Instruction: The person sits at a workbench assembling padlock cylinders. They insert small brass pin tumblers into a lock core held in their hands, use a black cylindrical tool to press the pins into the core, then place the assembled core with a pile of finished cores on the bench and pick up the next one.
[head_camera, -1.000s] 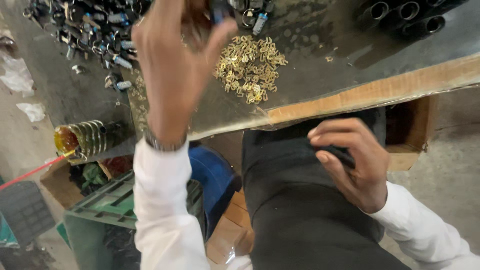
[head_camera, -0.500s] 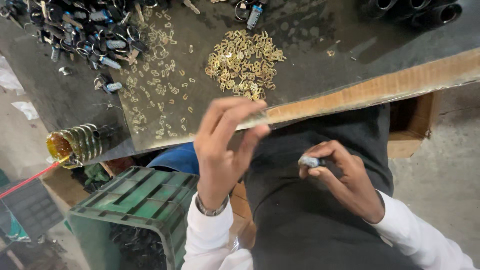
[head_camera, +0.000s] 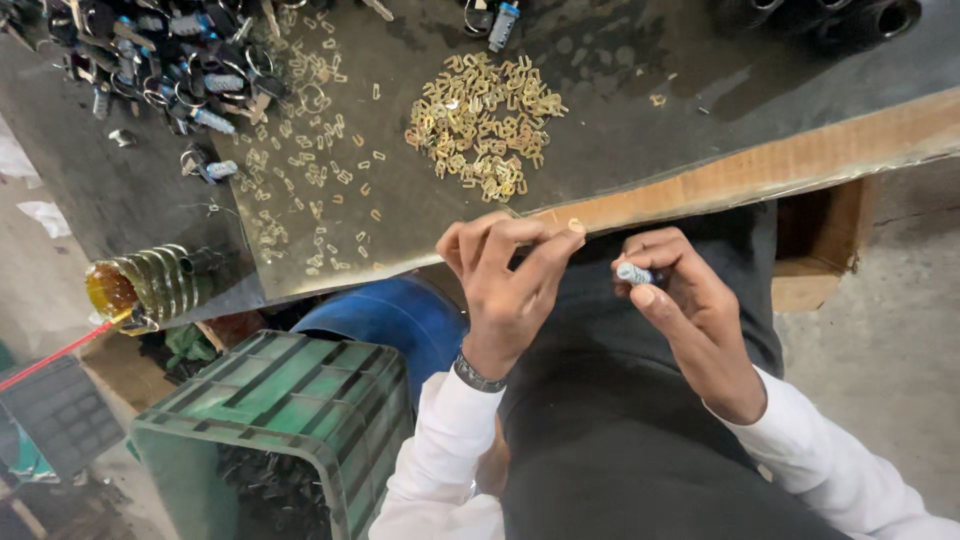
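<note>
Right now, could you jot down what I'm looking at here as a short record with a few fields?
Left hand: pinches a small brass clip between thumb and fingertips, at the table's edge
Right hand: holds a small silver cylinder
Worktable: dark sheet top with a wooden edge
Pile in the middle: brass clips
Scattered left of the pile: loose pale clips
Top left: heap of metal parts and key rings
Below the table: green plastic crate
</note>
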